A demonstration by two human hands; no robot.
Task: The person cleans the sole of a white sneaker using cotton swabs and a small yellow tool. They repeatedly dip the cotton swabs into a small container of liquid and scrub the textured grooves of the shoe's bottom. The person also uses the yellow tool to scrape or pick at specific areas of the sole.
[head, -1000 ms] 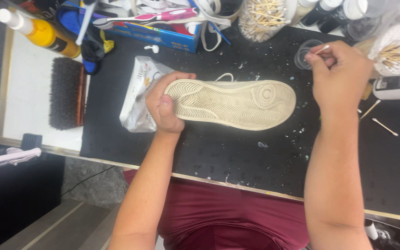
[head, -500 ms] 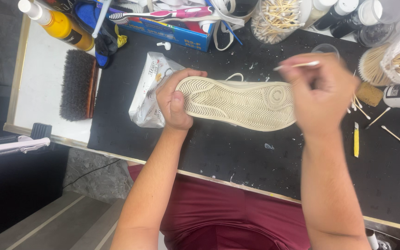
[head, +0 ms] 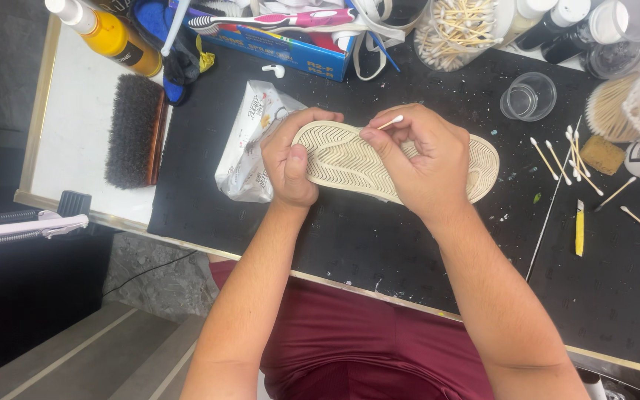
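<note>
My left hand (head: 290, 169) grips the shoe (head: 350, 159) sole-up on the counter (head: 379, 237), my right hand (head: 420, 155) pinches a cotton swab (head: 390, 122) over it, and pushing too hard might snap the thin stick.
</note>
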